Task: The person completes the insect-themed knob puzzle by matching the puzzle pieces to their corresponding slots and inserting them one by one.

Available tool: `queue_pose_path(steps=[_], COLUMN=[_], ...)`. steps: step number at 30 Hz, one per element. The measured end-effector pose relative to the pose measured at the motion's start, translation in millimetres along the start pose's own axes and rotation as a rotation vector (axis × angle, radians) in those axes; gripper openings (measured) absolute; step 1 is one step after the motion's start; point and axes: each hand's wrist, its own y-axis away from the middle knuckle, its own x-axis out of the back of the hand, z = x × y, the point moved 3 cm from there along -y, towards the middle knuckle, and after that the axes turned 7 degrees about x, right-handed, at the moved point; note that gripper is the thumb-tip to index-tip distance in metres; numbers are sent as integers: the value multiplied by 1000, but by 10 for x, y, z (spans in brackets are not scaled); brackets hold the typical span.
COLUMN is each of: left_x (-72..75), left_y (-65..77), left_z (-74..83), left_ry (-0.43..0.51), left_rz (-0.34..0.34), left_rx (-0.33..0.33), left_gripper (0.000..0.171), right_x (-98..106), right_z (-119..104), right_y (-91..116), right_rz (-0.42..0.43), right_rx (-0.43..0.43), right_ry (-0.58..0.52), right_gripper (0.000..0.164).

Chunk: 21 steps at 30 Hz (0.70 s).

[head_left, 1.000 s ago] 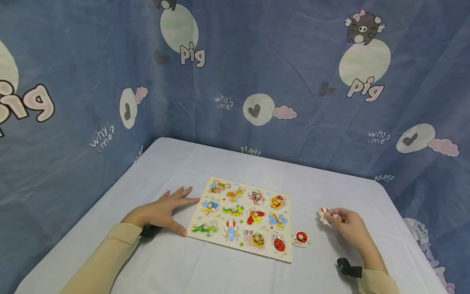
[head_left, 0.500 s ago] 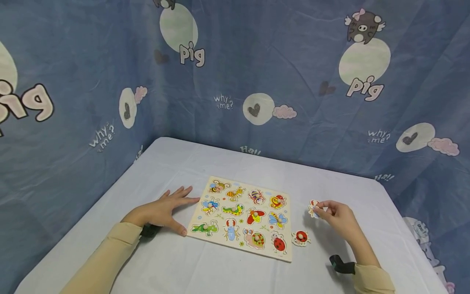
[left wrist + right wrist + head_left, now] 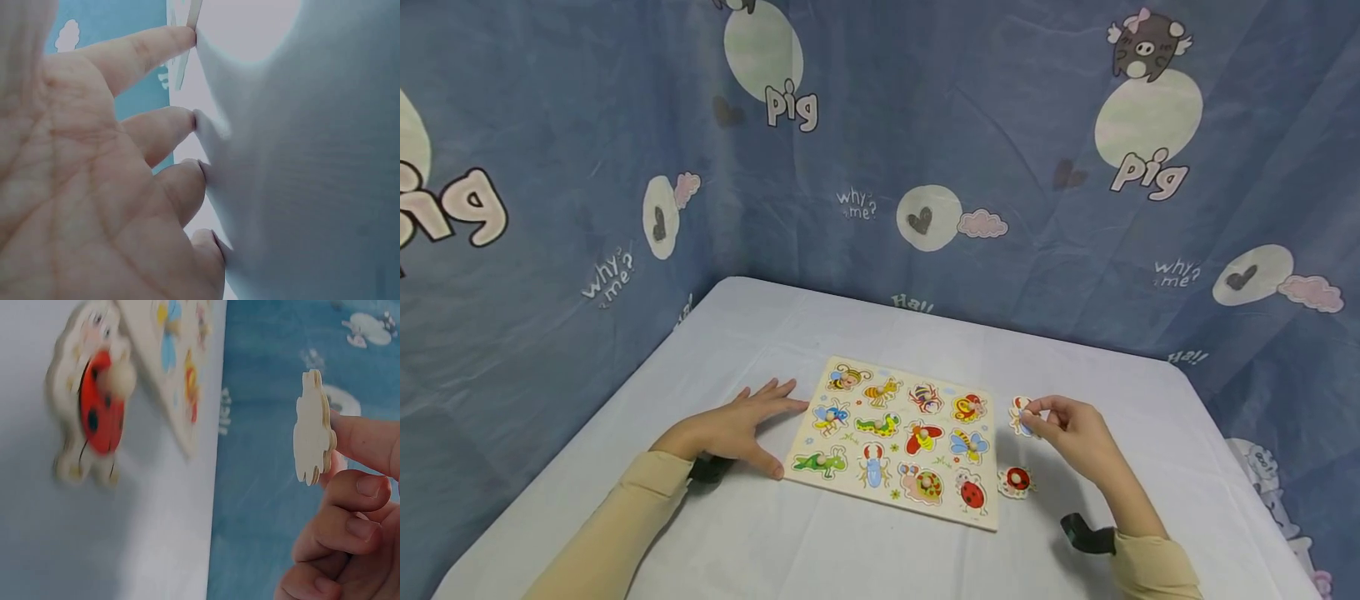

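A wooden insect puzzle board [image 3: 850, 492] lies flat on the white table. My left hand [image 3: 733, 429] rests at its left side with fingers spread, index finger and thumb against the edge; in the left wrist view the fingertips [image 3: 187, 119] touch the tabletop. Between thumb and index finger, my right hand [image 3: 1075, 437] pinches a puzzle piece [image 3: 1020, 415] with a red-and-blue insect on it, held above the table just right of the board. Its plain wooden back [image 3: 312, 431] shows in the right wrist view. Below that hand, a ladybug puzzle piece [image 3: 1017, 482] with a round knob lies beside the board.
On the board are a ladybug picture [image 3: 972, 492] and a blue beetle picture [image 3: 873, 467], both without visible knobs. Several others, such as the snail piece [image 3: 922, 483], carry knobs. A blue patterned curtain [image 3: 865, 150] stands behind and left of the table [image 3: 760, 533].
My right hand has moved left with the pinched puzzle piece, closer to the board's right edge. The left hand, the board and the loose ladybug piece have stayed in place.
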Motion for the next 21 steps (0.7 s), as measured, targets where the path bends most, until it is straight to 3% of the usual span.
queue_pose_path(steps=[11, 21], left_x=[20, 4], left_y=[-6, -6], left_z=[11, -17], left_ry=[8, -3], left_rz=[-11, -13], left_rx=[7, -5], left_gripper=[108, 109], right_x=[-299, -582], right_z=[-334, -428], right_y=[-108, -245], right_rz=[-95, -169], right_rx=[83, 138], right_ry=[-61, -80], right_gripper=[20, 14])
